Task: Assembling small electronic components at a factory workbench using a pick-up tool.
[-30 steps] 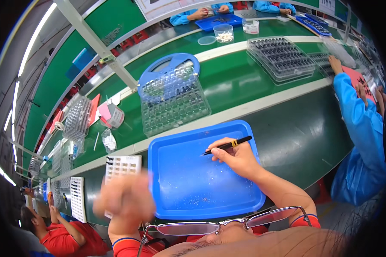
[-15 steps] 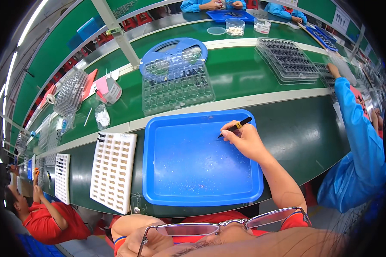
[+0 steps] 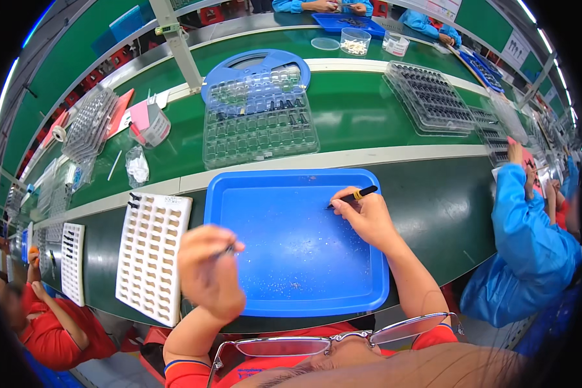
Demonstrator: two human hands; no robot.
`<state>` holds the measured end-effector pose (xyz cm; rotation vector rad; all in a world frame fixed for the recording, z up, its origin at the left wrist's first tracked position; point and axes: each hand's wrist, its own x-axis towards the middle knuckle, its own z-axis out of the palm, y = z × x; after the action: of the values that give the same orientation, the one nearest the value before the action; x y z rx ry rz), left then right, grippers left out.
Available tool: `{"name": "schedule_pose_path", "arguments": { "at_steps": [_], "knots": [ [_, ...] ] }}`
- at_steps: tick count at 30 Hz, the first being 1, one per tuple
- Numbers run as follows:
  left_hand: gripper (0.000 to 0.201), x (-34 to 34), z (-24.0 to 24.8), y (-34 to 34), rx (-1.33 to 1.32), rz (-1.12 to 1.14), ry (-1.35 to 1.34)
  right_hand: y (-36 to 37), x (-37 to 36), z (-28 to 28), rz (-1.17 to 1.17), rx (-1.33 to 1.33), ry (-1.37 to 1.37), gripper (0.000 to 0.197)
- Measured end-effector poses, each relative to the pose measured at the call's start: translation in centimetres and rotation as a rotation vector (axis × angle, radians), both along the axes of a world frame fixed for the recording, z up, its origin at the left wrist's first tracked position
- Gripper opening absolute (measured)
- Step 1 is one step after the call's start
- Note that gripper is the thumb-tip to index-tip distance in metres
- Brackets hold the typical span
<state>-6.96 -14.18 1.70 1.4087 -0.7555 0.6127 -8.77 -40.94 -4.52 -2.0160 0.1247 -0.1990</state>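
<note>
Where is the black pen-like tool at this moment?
In the head view, right of centre: the pen-like tool is pinched in the right hand, over the upper right part of the blue tray.

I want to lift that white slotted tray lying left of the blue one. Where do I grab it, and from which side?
Take the white slotted tray by the middle of its long left edge, probably coming in from the left. It lies flat, with the left hand and blue tray crowding its right side. Avoid the far left corner, where small black parts sit.
</note>
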Motion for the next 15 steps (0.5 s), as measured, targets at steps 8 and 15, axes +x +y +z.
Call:
{"name": "schedule_pose_path", "arguments": {
  "at_steps": [8,15],
  "knots": [
    [0.021,0.9,-1.4,-1.0,0.456,-0.155,0.44,-0.1,0.0,0.1,-0.005,0.004,0.009,0.014],
    [0.022,0.8,-1.6,-1.1,0.558,-0.245,0.498,0.2,0.0,0.1,-0.03,0.009,-0.015,0.015]
  ]
}}
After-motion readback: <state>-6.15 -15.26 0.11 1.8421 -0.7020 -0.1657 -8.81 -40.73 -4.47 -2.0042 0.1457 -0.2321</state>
